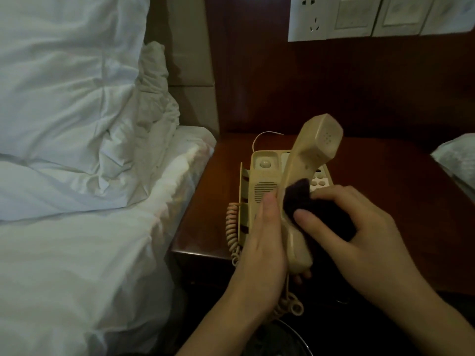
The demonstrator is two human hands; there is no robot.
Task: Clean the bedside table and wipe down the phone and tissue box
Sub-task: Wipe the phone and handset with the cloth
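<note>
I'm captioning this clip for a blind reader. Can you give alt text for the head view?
A left hand holds a beige handset above its phone base on a wooden bedside table, while the right hand rubs it with a dark cloth. A white-sheeted bed lies left.

Phone base (pixel 264 186) on bedside table (pixel 385 181); bed (pixel 77 227) left.

Keypad (pixel 320 179) partly hidden behind handset (pixel 305 176), left fingers (pixel 302 276) mostly hidden behind it, tissue box (pixel 457 163) cut off at right edge
</note>
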